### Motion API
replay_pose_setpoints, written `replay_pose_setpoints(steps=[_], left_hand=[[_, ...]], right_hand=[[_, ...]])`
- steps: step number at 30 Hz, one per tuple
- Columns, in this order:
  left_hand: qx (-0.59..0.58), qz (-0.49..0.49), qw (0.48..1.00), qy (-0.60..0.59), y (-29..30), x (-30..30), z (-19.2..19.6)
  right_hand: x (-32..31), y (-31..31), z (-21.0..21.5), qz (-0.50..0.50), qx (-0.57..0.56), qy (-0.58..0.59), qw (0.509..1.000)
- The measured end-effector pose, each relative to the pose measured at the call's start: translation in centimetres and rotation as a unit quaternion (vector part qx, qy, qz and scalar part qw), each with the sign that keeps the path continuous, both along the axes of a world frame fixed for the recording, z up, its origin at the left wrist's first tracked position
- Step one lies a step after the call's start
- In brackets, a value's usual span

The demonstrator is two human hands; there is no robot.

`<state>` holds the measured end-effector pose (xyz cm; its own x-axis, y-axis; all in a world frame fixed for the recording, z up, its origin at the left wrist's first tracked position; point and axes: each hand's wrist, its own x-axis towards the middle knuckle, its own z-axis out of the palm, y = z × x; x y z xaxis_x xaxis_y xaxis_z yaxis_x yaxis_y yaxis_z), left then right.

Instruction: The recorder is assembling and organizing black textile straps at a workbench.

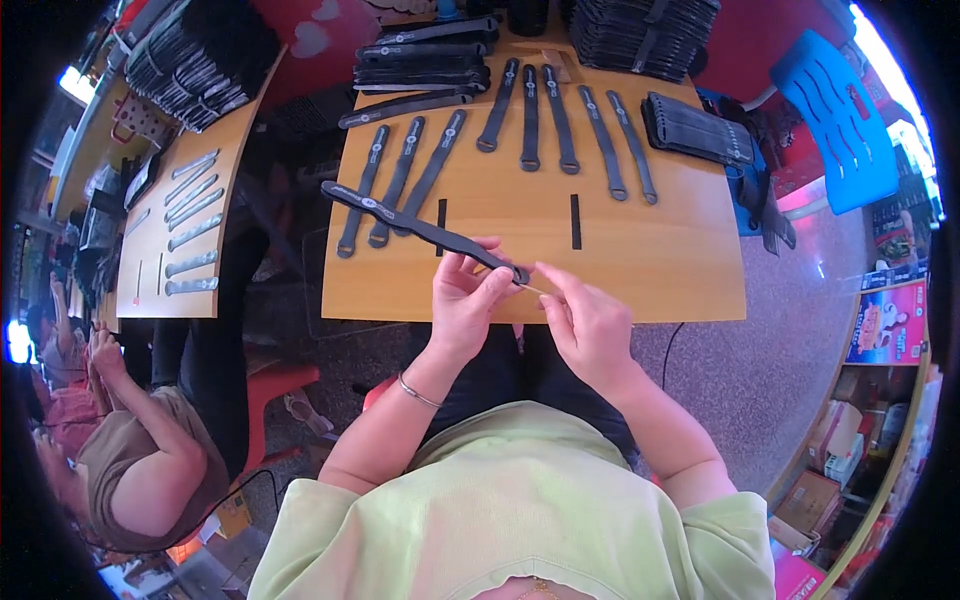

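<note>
A long black strap (418, 227) with a small slotted end is gripped near that end by my left hand (466, 302), fingers closed round it. Its far part slants up and left over the table. My right hand (592, 325) is closed in a pinch at the near table edge, just right of the strap's slotted end. A thin pale stick (535, 290) runs from its fingertips to that end; whether it passes through the slot I cannot tell.
Several similar straps (530, 120) lie spread on the wooden table (660, 270), with piles (420, 75) and bundles (645, 35) behind. Two short black strips (576, 222) mark its surface. A blue plastic seat (835, 120) stands right. Left, a person (150, 455) sits by another table (150, 290).
</note>
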<state>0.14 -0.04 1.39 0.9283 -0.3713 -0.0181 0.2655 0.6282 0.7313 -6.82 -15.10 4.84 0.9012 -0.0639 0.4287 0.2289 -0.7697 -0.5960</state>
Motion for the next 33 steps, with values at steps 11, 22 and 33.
replay_pose_setpoints(steps=[11, 22, 33], left_hand=[[0.076, 0.051, 0.993, -0.069, -0.2, -0.3, -0.1], [0.170, 0.130, 0.944, -0.251, -0.9, -0.6, 0.0], [0.209, 0.165, 0.916, -0.301, -1.3, -1.1, 0.0]], right_hand=[[0.0, -0.1, -0.3, -0.016, -0.027, 0.005, 0.999], [-0.3, 0.3, -0.7, -0.017, 0.177, 0.113, 0.978], [-0.3, -0.1, -0.5, 0.061, 0.545, 0.296, 0.782]])
